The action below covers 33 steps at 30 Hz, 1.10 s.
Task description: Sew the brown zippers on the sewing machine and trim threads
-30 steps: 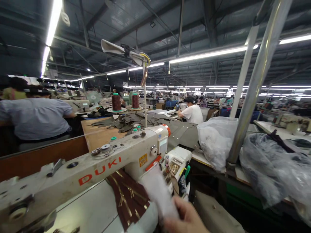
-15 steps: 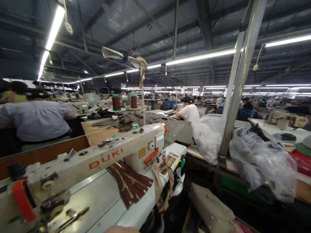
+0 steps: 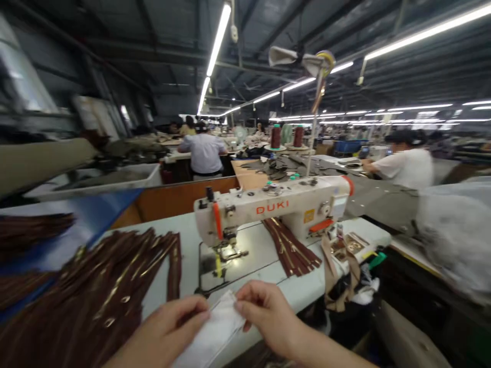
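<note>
Your left hand (image 3: 171, 327) and right hand (image 3: 264, 317) pinched white cloth (image 3: 210, 329) by the sewing machine (image 3: 272, 209). Brown zippers (image 3: 92, 291) lay to its left.

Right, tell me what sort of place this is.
Most likely a large sewing factory. A DUKI industrial sewing machine stands in front, a pile of brown zippers lies to its left, and people work at rows of stations under long ceiling lights.

White sheet (image 3: 211, 329): thin, soft, slightly see-through, slanting down-left, its upper end pinched between left hand (image 3: 169, 327) and right hand (image 3: 264, 317), lower end reaching past the front edge of the sewing table
</note>
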Each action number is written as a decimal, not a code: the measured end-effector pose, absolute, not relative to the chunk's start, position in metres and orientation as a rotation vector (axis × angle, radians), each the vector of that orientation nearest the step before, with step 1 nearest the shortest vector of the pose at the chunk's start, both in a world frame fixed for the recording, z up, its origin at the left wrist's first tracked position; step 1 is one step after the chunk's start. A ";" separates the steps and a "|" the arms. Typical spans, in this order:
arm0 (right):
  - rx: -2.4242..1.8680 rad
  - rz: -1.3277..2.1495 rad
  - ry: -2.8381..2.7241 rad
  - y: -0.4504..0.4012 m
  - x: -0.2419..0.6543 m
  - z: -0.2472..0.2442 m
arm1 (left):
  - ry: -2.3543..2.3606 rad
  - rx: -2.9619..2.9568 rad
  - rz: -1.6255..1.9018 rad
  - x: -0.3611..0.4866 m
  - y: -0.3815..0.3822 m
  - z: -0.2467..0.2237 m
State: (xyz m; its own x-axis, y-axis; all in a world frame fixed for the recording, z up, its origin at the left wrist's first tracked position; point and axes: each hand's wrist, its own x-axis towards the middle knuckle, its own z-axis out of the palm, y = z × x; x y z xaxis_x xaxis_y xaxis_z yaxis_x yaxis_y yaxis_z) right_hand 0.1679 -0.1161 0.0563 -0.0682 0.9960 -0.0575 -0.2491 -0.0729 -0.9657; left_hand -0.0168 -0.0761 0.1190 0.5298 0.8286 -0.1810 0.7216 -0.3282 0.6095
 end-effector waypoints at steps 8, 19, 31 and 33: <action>-1.030 1.461 -1.088 -0.084 0.145 0.047 | 1.274 2.003 0.153 -0.034 -0.049 0.136; -1.046 1.390 -1.045 -0.075 0.165 0.045 | 1.181 1.519 0.267 -0.065 -0.051 0.131; -1.026 1.470 -1.242 -0.076 0.162 0.065 | 1.086 1.510 0.224 -0.060 -0.056 0.122; -1.079 1.496 -1.224 -0.079 0.161 0.063 | 1.099 1.603 0.234 -0.059 -0.061 0.121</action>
